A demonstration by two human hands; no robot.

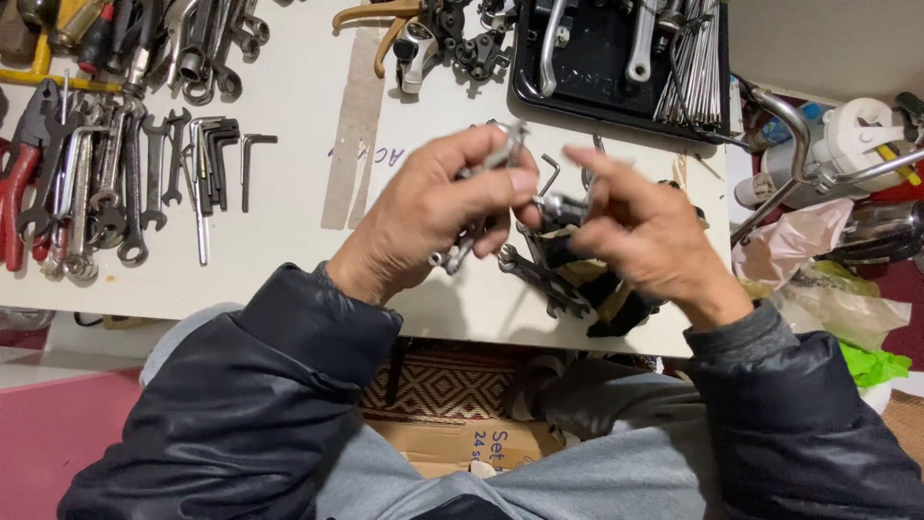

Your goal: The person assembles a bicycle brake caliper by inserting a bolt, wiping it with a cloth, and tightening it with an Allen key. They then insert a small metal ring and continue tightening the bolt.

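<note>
My left hand grips a small silver metal part, a bracket-like piece whose lower end sticks out below my palm. My right hand is just beside it, fingers pinching a small dark and silver piece that meets the bracket. Both hands hover above the near edge of a white table. Under my right hand lie a few wrenches and dark parts on a yellowish cloth.
Spanners, pliers and hex keys cover the table's left. A black tray with spokes and levers sits at the back right. Chrome tubing, plastic bags and a white container crowd the right. A cardboard box lies under the table.
</note>
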